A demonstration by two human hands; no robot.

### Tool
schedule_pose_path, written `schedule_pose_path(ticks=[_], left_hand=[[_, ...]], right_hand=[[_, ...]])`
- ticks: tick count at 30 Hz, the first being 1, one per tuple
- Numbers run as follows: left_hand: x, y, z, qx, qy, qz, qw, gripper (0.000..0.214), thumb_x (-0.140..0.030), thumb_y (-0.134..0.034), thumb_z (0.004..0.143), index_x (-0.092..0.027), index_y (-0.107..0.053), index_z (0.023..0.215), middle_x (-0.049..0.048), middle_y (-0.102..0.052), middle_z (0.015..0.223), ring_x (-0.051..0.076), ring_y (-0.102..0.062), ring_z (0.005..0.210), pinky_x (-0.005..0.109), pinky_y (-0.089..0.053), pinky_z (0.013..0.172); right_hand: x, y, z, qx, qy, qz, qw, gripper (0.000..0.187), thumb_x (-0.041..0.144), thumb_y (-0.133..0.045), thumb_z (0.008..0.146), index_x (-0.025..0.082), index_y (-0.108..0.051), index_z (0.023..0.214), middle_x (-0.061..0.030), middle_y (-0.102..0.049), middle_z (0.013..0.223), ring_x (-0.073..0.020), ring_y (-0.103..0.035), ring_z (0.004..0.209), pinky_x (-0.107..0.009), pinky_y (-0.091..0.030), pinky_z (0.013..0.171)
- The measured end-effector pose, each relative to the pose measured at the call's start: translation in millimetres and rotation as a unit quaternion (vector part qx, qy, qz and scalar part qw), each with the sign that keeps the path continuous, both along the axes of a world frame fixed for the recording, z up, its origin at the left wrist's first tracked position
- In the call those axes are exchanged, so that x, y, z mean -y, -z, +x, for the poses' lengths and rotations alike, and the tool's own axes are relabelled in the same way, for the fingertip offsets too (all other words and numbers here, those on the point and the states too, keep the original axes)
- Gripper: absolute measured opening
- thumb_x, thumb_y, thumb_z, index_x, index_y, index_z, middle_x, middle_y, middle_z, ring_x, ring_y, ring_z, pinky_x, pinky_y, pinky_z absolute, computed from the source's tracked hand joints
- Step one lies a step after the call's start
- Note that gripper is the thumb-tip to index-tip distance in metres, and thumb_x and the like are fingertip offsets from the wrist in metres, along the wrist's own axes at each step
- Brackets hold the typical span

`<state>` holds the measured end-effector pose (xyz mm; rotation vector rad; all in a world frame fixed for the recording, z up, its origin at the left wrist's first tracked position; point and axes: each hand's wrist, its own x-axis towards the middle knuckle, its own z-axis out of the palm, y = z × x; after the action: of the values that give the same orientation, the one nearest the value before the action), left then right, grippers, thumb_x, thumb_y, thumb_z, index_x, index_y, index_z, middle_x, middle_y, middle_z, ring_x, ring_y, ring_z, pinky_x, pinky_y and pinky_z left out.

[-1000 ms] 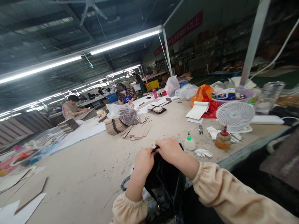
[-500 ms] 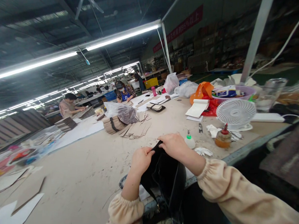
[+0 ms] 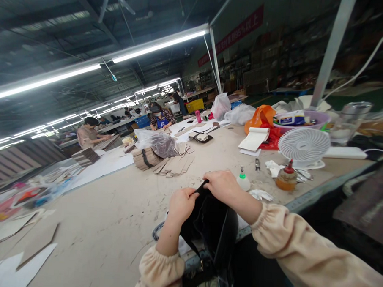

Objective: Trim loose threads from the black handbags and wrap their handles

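A black bag [image 3: 211, 229] hangs over the near edge of the worktable [image 3: 112, 216]. My left hand [image 3: 182, 204] is closed on its top edge. My right hand [image 3: 223, 186] pinches the same edge a little further right, fingers curled on the black material. Both arms wear beige sleeves. A thin black strap runs down the front of the bag. Just beyond my right hand stand a small white bottle with a green cap [image 3: 242, 181] and a crumpled white rag [image 3: 261, 195].
An amber glue bottle with a red cap [image 3: 286, 176], a white desk fan [image 3: 304, 146], pliers [image 3: 257, 164], a notepad [image 3: 254, 140] and an orange bag [image 3: 260, 117] lie to the right. Stacked cardboard pieces [image 3: 165, 161] sit mid-table. Other people work further back.
Both hands have lifted the bag's top edge slightly and moved apart a little along it. The view has shifted slightly; the last half second shows almost no movement.
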<state>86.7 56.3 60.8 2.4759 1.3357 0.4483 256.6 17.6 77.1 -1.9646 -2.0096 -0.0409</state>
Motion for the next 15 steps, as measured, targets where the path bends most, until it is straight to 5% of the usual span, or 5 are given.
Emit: schedule_pose_path(ticks=[8,15], left_hand=[[6,-11.6,14,-0.016,0.004,0.006,1.0,0.025,-0.033,-0.049,0.084,-0.026,-0.065,0.102,0.0039,-0.07,0.093,0.017,-0.061,0.083,0.025,-0.04,0.071],[-3,-6.1,28,-0.102,-0.045,0.042,0.993,0.027,-0.032,-0.042,0.087,-0.022,-0.066,0.088,0.006,-0.069,0.084,0.018,-0.062,0.08,0.026,-0.04,0.068]], right_hand=[[-2,0.3,-1,-0.001,0.001,0.005,1.0,0.02,0.032,-0.048,0.083,0.023,-0.064,0.092,-0.005,-0.069,0.091,-0.0203,-0.059,0.089,-0.031,-0.037,0.073],[4,-3.4,5,-0.003,-0.012,-0.002,1.0,0.021,0.028,-0.049,0.082,0.021,-0.064,0.096,-0.0059,-0.068,0.095,-0.0203,-0.059,0.092,-0.029,-0.038,0.077]])
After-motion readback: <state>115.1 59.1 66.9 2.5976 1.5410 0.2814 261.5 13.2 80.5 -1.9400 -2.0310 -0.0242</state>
